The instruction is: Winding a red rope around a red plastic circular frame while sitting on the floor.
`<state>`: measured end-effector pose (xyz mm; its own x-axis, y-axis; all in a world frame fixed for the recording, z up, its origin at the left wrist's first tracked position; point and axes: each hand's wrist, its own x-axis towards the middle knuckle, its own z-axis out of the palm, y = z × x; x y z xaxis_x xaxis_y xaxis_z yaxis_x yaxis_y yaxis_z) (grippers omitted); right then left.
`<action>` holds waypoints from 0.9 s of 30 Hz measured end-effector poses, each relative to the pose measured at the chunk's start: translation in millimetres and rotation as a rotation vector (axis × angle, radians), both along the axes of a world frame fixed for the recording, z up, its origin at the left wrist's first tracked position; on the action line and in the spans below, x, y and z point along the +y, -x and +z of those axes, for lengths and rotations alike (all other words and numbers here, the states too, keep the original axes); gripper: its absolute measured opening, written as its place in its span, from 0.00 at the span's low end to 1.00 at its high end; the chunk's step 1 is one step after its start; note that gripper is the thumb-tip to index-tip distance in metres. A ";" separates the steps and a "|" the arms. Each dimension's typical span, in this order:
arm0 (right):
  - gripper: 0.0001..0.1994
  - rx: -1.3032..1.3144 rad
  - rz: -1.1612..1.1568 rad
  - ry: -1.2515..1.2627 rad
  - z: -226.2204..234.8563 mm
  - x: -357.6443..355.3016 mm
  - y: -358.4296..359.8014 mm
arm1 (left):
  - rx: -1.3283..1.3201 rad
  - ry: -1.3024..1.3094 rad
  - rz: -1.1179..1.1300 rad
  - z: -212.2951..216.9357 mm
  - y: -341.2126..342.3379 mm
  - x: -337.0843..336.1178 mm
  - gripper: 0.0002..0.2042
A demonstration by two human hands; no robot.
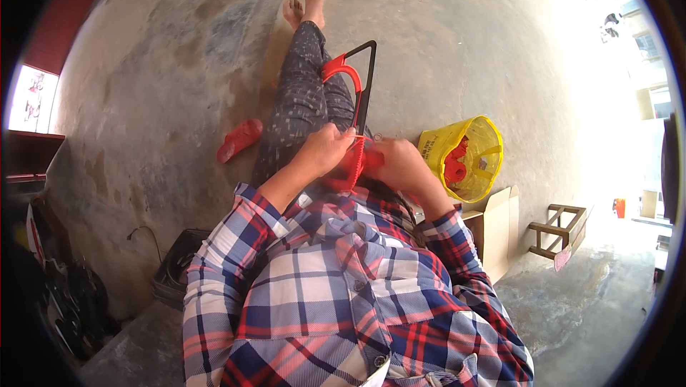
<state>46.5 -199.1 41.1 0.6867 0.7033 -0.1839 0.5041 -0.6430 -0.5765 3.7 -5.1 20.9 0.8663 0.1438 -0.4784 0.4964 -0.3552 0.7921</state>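
Observation:
In front of my waist both hands are close together. My left hand (327,151) is closed, its thumb and finger pinching a thin, pale end of something. Fingers curled, my right hand (401,164) is right beside it, blurred, with a smeared red shape at its fingers; what it grips is unclear. A red ridged strip (356,162) hangs down between the hands toward my lap. Just beyond them, a narrow black frame (368,76) with a curved red part (345,71) stands up over my outstretched legs; its lower end is hidden at my hands.
A red slipper (239,140) lies on the concrete floor to the left. At right stands a yellow basket (488,185) holding red pieces, beside an open cardboard box (500,233) and a small wooden stool (559,232). A black crate (179,265) is near my left elbow.

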 end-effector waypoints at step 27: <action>0.15 0.580 -0.439 -1.122 27.9 3.8 7.7 | 0.141 1.039 0.528 28.9 -20.5 -3.2 0.07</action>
